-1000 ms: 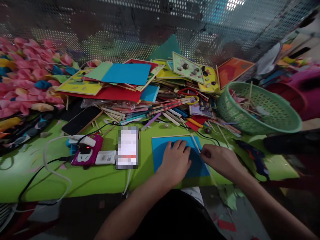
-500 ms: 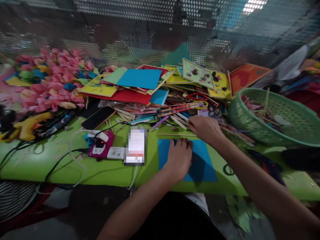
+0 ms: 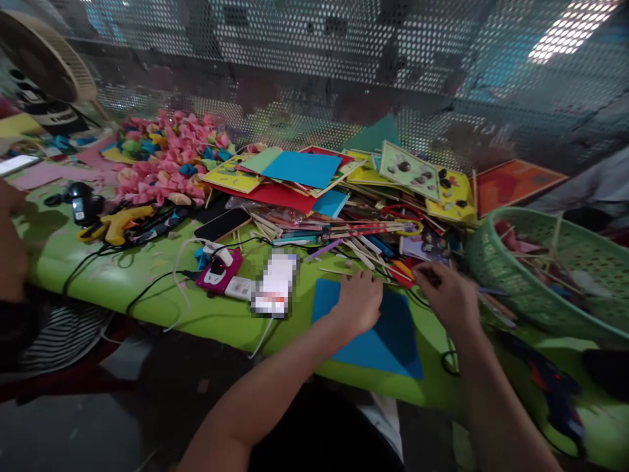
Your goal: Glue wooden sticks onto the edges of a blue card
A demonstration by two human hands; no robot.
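A blue sheet of paper (image 3: 398, 341) lies on the green tabletop in front of me. My left hand (image 3: 361, 303) rests on its upper part, palm down, with fingers a little bent and apart near the far edge. A thin wooden stick (image 3: 337, 271) lies just beyond that edge, one end close to my left fingers. Right of the sheet, my right hand (image 3: 449, 295) is raised with thumb and fingers drawn together. Its fingertips are beside an orange, slim object (image 3: 403, 269) over a red piece; what they pinch, if anything, is hidden.
Coloured cards (image 3: 302, 168), sticks and pens (image 3: 319, 229) pile up behind the sheet. A green basket (image 3: 521, 282) stands right, near a dark glue gun (image 3: 550, 387). A lit phone (image 3: 276, 285), power socket (image 3: 219, 271) and cables lie left. Another person's arm (image 3: 12, 242) shows far left.
My right hand has moved right and nearer, away from the sticks, uncovering the orange object. My left hand stays on the blue sheet. The view has swung, bringing a fan and another person's arm into sight.
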